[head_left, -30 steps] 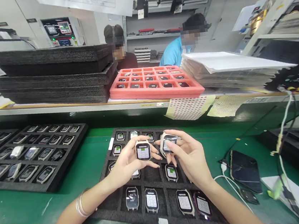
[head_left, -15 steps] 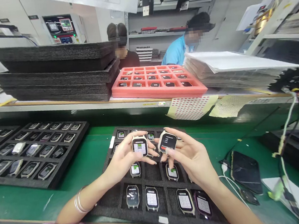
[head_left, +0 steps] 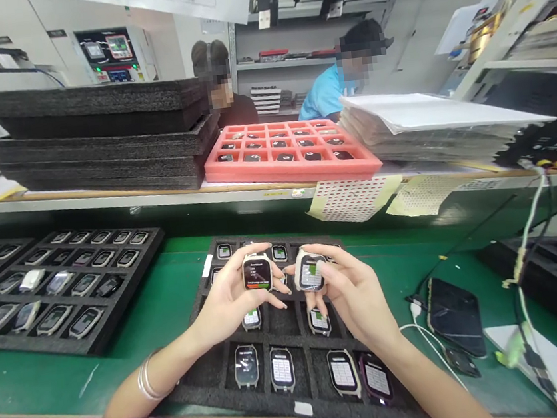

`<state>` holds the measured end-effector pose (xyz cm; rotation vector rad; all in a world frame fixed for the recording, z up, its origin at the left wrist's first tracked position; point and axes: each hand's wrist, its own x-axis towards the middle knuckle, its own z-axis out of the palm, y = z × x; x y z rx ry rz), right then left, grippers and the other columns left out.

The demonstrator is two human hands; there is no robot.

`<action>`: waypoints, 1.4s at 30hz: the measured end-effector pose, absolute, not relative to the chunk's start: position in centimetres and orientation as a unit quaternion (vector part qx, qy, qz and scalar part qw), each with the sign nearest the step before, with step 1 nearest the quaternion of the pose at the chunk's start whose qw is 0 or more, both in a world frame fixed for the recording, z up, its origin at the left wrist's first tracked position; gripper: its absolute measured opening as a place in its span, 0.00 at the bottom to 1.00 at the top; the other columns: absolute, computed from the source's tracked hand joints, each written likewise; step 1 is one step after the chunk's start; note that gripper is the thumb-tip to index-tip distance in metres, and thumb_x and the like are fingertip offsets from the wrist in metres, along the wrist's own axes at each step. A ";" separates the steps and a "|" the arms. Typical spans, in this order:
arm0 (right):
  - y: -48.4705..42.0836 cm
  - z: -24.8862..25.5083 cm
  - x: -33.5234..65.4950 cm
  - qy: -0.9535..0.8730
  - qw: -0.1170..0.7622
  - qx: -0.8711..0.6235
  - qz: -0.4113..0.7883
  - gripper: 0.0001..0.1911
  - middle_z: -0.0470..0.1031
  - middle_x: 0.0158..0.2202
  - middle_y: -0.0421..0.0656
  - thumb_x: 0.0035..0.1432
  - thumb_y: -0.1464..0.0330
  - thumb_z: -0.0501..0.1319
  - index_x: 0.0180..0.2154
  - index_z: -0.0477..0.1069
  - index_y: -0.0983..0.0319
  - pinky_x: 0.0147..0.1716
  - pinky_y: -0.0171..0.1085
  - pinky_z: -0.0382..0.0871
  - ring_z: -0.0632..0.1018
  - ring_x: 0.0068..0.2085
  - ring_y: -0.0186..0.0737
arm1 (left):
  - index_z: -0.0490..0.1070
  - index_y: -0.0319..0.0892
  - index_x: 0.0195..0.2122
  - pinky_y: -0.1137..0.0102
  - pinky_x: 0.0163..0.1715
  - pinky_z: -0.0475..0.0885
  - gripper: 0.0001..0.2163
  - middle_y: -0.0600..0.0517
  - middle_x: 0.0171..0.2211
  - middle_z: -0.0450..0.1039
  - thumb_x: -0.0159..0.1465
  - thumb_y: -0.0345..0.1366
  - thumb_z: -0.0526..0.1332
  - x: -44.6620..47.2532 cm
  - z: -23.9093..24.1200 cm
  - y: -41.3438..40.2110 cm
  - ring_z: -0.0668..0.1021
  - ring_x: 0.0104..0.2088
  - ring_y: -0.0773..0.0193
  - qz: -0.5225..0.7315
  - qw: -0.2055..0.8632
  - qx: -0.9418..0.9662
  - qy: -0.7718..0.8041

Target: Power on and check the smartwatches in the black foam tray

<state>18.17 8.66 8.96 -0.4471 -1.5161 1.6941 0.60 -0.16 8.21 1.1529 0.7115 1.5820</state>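
My left hand (head_left: 232, 288) grips a smartwatch case (head_left: 257, 274) without a strap by its edges; its dark screen shows small text and a red and green strip. A second strapless smartwatch (head_left: 310, 273) is held in my right hand (head_left: 349, 278), with the thumb on its screen, which shows a white list and a green patch. Both are held side by side above a black foam tray (head_left: 304, 409). Several more lit watches lie in its pockets, among them a pale-framed watch (head_left: 343, 372) and a purple-framed one (head_left: 376, 379) at the front right.
Another black foam tray (head_left: 121, 290) of watches lies left. A phone (head_left: 455, 316) and white cable (head_left: 423, 330) are at right. On the shelf are a black foam stack (head_left: 94, 143), a red tray (head_left: 294, 172) and papers (head_left: 428, 111). Two people are behind.
The left watch's screen went from a white list to dark text with a red and green strip. The right one went from dark text to a list, its thumb now on the screen.
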 end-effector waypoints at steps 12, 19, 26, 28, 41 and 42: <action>8.2 9.3 18.5 -0.611 0.353 -0.121 0.698 0.22 0.78 0.38 0.46 0.58 0.74 0.62 0.54 0.69 0.57 0.20 0.31 0.72 0.79 0.29 0.40 | 0.66 0.41 0.49 0.74 0.21 0.77 0.11 0.51 0.32 0.70 0.66 0.34 0.58 0.5 8.1 0.2 0.77 0.29 0.65 0.664 0.485 0.447 0.353; 8.3 9.1 18.5 -0.614 0.351 -0.111 0.698 0.25 0.78 0.42 0.50 0.58 0.75 0.62 0.57 0.66 0.58 0.21 0.33 0.73 0.80 0.31 0.42 | 0.62 0.42 0.56 0.67 0.37 0.79 0.25 0.49 0.41 0.71 0.58 0.25 0.64 0.4 8.1 0.1 0.77 0.39 0.61 0.671 0.499 0.451 0.311; 8.2 9.2 18.5 -0.618 0.357 -0.120 0.690 0.24 0.78 0.41 0.49 0.58 0.74 0.62 0.56 0.67 0.58 0.21 0.33 0.72 0.79 0.30 0.42 | 0.60 0.42 0.58 0.69 0.36 0.79 0.24 0.49 0.40 0.72 0.61 0.26 0.63 0.5 8.4 -0.1 0.78 0.39 0.61 0.661 0.497 0.452 0.335; 8.2 9.2 18.5 -0.618 0.359 -0.123 0.689 0.24 0.78 0.42 0.49 0.58 0.74 0.62 0.56 0.67 0.58 0.20 0.34 0.72 0.79 0.30 0.42 | 0.61 0.42 0.57 0.67 0.37 0.79 0.25 0.49 0.41 0.72 0.59 0.25 0.64 0.5 8.3 -0.1 0.78 0.40 0.60 0.661 0.502 0.451 0.328; 7.9 9.3 18.4 -0.617 0.350 -0.135 0.692 0.23 0.77 0.37 0.47 0.57 0.74 0.63 0.55 0.68 0.58 0.21 0.34 0.71 0.79 0.29 0.42 | 0.65 0.40 0.52 0.74 0.22 0.77 0.16 0.50 0.33 0.71 0.63 0.33 0.61 0.4 8.4 0.2 0.78 0.29 0.64 0.664 0.510 0.430 0.338; 7.9 9.2 18.4 -0.618 0.351 -0.131 0.691 0.23 0.77 0.38 0.46 0.57 0.74 0.62 0.55 0.68 0.57 0.21 0.34 0.71 0.79 0.30 0.42 | 0.64 0.40 0.53 0.72 0.25 0.78 0.18 0.49 0.35 0.72 0.62 0.31 0.62 0.3 8.3 0.2 0.78 0.32 0.63 0.666 0.515 0.431 0.325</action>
